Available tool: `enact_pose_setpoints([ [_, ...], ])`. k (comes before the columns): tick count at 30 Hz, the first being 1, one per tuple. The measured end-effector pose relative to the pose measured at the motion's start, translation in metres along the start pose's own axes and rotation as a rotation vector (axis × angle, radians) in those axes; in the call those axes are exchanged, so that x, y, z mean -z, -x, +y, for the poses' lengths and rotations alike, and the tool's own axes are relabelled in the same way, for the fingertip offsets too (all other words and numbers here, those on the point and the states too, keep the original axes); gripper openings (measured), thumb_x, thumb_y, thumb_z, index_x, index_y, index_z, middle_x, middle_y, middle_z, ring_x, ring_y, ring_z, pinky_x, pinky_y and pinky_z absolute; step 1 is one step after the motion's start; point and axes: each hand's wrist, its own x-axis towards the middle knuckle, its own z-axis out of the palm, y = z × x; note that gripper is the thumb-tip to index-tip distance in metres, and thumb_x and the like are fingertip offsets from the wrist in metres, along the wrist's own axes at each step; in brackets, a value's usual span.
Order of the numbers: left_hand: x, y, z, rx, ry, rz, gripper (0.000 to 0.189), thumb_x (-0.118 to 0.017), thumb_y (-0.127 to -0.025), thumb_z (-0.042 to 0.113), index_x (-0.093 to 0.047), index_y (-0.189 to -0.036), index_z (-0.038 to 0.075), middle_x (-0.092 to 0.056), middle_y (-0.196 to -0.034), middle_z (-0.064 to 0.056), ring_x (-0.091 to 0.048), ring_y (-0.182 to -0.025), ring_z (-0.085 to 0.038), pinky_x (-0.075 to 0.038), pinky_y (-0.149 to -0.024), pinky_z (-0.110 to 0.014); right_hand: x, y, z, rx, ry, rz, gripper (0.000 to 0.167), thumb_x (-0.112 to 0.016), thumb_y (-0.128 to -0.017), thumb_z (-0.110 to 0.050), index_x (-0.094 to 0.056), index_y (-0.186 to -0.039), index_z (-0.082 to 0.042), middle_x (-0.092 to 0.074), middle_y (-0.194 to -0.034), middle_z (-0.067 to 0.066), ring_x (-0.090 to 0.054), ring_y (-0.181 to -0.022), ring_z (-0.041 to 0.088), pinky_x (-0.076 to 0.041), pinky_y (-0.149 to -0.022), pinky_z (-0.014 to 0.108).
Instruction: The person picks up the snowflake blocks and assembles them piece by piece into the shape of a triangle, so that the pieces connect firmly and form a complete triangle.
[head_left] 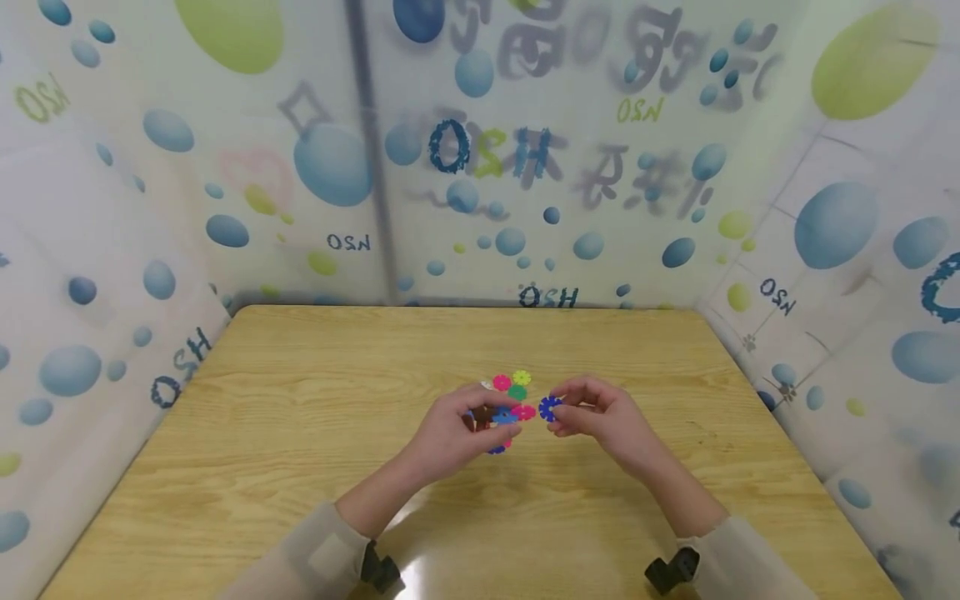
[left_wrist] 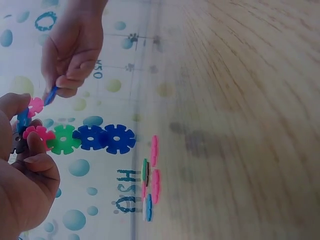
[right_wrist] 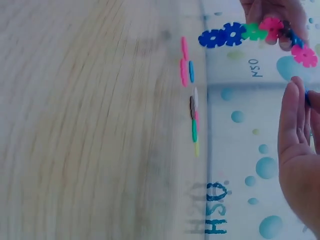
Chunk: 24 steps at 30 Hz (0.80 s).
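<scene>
My left hand point(head_left: 467, 427) grips a joined chain of notched plastic snowflake discs above the table. In the left wrist view the chain has a pink disc, a green disc point(left_wrist: 64, 139) and two dark blue discs point(left_wrist: 118, 139) in a row. A separate pink disc point(right_wrist: 304, 56) sticks out at the end near the right hand, beside a lighter blue one point(left_wrist: 23, 120). Between thumb and fingers, my right hand point(head_left: 606, 417) pinches a single dark blue disc point(head_left: 550, 408). That disc faces the protruding pink one, with a small gap between them.
Loose discs lie on the wooden table point(head_left: 315, 375) beyond the hands: yellow point(head_left: 521, 377), pink point(head_left: 502, 382), green point(head_left: 517, 392), with white, brown and light blue ones in the right wrist view. Patterned fabric walls point(head_left: 510, 275) border the table's back and sides.
</scene>
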Motion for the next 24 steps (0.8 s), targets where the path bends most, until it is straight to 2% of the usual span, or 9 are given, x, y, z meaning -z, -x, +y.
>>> enact_pose_setpoints([
  [4, 0.0, 0.0, 0.0, -0.012, 0.001, 0.003, 0.028, -0.087, -0.097, 0.025, -0.082, -0.124, 0.022, -0.075, -0.103, -0.002, -0.06, -0.078, -0.013, -0.053, -0.064, -0.024, -0.004, 0.006, -0.005, -0.015, -0.066, -0.001, 0.033, -0.07, -0.109, -0.016, -0.066, -0.137, -0.001, -0.071, -0.107, 0.009, -0.083, -0.096, 0.021, -0.067, -0.091, 0.046],
  [7, 0.0, 0.0, 0.0, -0.011, 0.0, 0.001, 0.028, -0.087, -0.097, 0.024, -0.082, -0.124, 0.021, -0.076, -0.105, -0.006, -0.06, -0.077, -0.013, -0.052, -0.064, -0.024, -0.006, 0.007, -0.008, -0.025, -0.109, -0.003, 0.033, -0.069, -0.109, -0.015, -0.065, -0.139, 0.001, -0.07, -0.106, 0.009, -0.083, -0.097, 0.021, -0.067, -0.09, 0.043],
  [13, 0.0, 0.0, 0.0, -0.008, -0.022, -0.003, 0.029, -0.087, -0.097, 0.026, -0.081, -0.125, 0.021, -0.076, -0.105, -0.002, -0.061, -0.078, -0.013, -0.054, -0.067, -0.024, -0.01, 0.005, -0.012, -0.072, -0.149, -0.011, 0.04, -0.068, -0.11, -0.015, -0.061, -0.141, 0.009, -0.075, -0.112, 0.007, -0.083, -0.099, 0.018, -0.067, -0.088, 0.036],
  [16, 0.001, 0.0, 0.0, -0.01, -0.029, -0.006, 0.031, -0.086, -0.097, 0.026, -0.081, -0.127, 0.018, -0.076, -0.107, -0.004, -0.061, -0.08, -0.014, -0.054, -0.068, -0.024, -0.013, 0.004, -0.012, -0.086, -0.164, -0.011, 0.042, -0.068, -0.11, -0.014, -0.059, -0.141, 0.012, -0.075, -0.113, 0.007, -0.083, -0.099, 0.018, -0.067, -0.088, 0.035],
  [18, 0.001, 0.0, 0.0, -0.011, -0.03, -0.005, 0.031, -0.086, -0.098, 0.026, -0.081, -0.127, 0.018, -0.076, -0.109, -0.008, -0.061, -0.08, -0.015, -0.054, -0.069, -0.024, -0.015, 0.004, -0.012, -0.088, -0.169, -0.01, 0.041, -0.067, -0.11, -0.013, -0.06, -0.141, 0.012, -0.075, -0.113, 0.007, -0.083, -0.099, 0.018, -0.067, -0.088, 0.035],
  [24, 0.001, 0.0, 0.0, -0.006, -0.035, 0.002, 0.029, -0.086, -0.097, 0.026, -0.081, -0.125, 0.02, -0.076, -0.109, -0.005, -0.062, -0.081, -0.014, -0.055, -0.069, -0.024, -0.016, 0.003, -0.013, -0.1, -0.176, 0.007, 0.038, -0.068, -0.11, -0.014, -0.063, -0.14, 0.009, -0.075, -0.111, 0.007, -0.083, -0.098, 0.018, -0.067, -0.087, 0.035],
])
